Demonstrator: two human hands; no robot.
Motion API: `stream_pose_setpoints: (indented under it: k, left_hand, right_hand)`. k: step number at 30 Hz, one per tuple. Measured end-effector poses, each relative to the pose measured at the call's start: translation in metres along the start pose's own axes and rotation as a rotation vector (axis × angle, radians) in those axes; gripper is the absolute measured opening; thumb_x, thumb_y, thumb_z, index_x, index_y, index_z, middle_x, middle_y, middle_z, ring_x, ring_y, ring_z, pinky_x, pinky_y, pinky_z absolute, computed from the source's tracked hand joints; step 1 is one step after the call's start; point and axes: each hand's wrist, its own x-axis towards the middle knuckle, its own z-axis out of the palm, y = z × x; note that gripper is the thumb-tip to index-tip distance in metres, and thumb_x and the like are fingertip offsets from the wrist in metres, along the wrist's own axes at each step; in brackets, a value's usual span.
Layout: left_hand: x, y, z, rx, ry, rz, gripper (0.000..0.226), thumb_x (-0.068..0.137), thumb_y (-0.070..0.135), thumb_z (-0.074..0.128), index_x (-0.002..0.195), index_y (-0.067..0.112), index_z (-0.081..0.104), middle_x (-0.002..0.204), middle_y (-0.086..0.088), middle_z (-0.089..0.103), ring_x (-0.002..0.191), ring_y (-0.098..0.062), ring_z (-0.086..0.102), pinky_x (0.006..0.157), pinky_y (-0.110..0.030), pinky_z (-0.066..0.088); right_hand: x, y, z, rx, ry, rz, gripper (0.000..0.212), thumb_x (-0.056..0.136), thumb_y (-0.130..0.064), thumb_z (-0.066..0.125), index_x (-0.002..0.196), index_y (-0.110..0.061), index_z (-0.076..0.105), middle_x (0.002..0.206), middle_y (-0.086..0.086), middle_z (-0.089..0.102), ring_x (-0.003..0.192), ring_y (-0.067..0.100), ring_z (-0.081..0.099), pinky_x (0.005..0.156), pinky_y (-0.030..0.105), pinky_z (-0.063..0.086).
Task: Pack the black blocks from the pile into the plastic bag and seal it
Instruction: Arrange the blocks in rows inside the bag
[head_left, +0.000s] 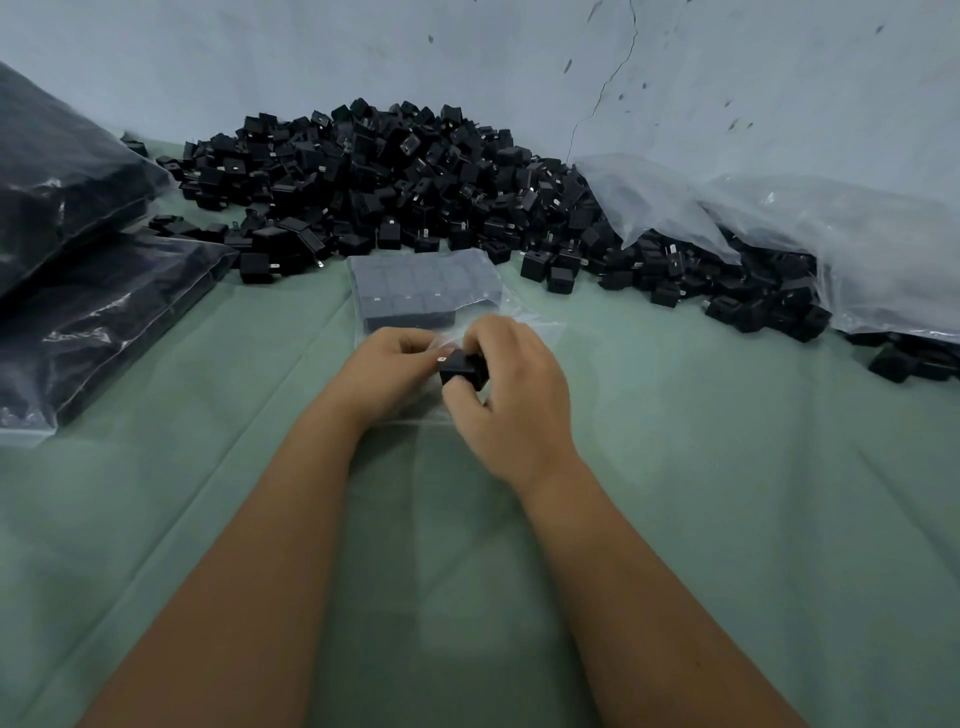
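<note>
- Block in hand: my right hand (511, 387) grasps one black block (464, 367) between thumb below and fingers above; a small metal prong shows on its left face. I judge it light, rigid and smooth-sided, best taken across two flat faces, clear of the prong.
- Bag: my left hand (389, 371) has its fingers curled at the near, open end of the plastic bag (524, 312), apparently pinching the film; the exact pinch is hidden by the fingers. The film looks thin, limp and slippery, so I judge the mouth must be held apart for the block to enter.
- Relation: the held block sits at the bag's mouth, just beside my left fingers, not yet among the packed rows.
- Packed rows (410, 288): blocks lie in neat flat rows at the far end of the bag, which lies on the green cloth (727, 467).
- Pile (395, 176): loose blocks heaped beyond the bag, against the wall.
- Filled bags (78, 291) lie stacked at left.
</note>
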Motion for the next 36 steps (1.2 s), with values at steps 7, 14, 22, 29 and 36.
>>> stream_pose_setpoints:
  k: [7,14,22,29,36]
  left_hand:
    - [0.0,0.002,0.01,-0.034,0.13,-0.012,0.02,0.094,0.027,0.061,0.089,0.016,0.077,0.093,-0.018,0.071,0.075,-0.013,0.058,0.071,-0.025,0.046]
    - [-0.005,0.004,0.014,-0.024,0.382,0.23,0.013,0.092,0.029,0.065,0.096,0.032,0.076,0.094,0.028,0.072,0.094,0.014,0.062,0.076,0.0,0.041]
    - [-0.003,0.004,0.022,0.056,0.465,0.364,0.015,0.091,0.028,0.065,0.101,0.032,0.076,0.085,0.043,0.063,0.095,0.015,0.06,0.079,-0.001,0.041]
    - [-0.003,0.004,0.025,0.109,0.488,0.328,0.017,0.093,0.036,0.057,0.091,0.041,0.073,0.087,0.033,0.068,0.088,0.006,0.063,0.075,-0.02,0.05]
    - [-0.006,0.009,0.025,0.115,0.544,0.346,0.022,0.091,0.034,0.057,0.075,0.047,0.064,0.075,0.026,0.066,0.076,0.004,0.061,0.069,-0.026,0.05]
  right_hand:
    - [0.0,0.01,0.008,-0.477,-0.171,0.076,0.029,0.084,-0.027,0.058,0.107,-0.009,0.054,0.097,0.01,0.061,0.091,0.029,0.052,0.072,0.032,0.029]
    - [0.002,0.01,0.007,-0.524,-0.151,0.077,0.025,0.084,-0.037,0.057,0.097,-0.015,0.057,0.087,0.006,0.064,0.084,0.027,0.055,0.069,0.031,0.024]
    - [0.005,0.01,0.005,-0.475,-0.207,0.093,0.02,0.086,-0.016,0.058,0.106,-0.015,0.06,0.092,0.007,0.058,0.083,0.025,0.052,0.065,0.03,0.027]
    - [0.004,0.006,0.004,-0.424,-0.202,0.134,0.019,0.086,-0.026,0.055,0.093,-0.017,0.07,0.091,0.004,0.052,0.078,0.023,0.052,0.063,0.029,0.03]
    - [0.005,0.008,0.003,-0.372,-0.352,0.19,0.028,0.092,-0.03,0.05,0.111,-0.018,0.066,0.113,0.001,0.048,0.088,0.021,0.056,0.063,0.027,0.034]
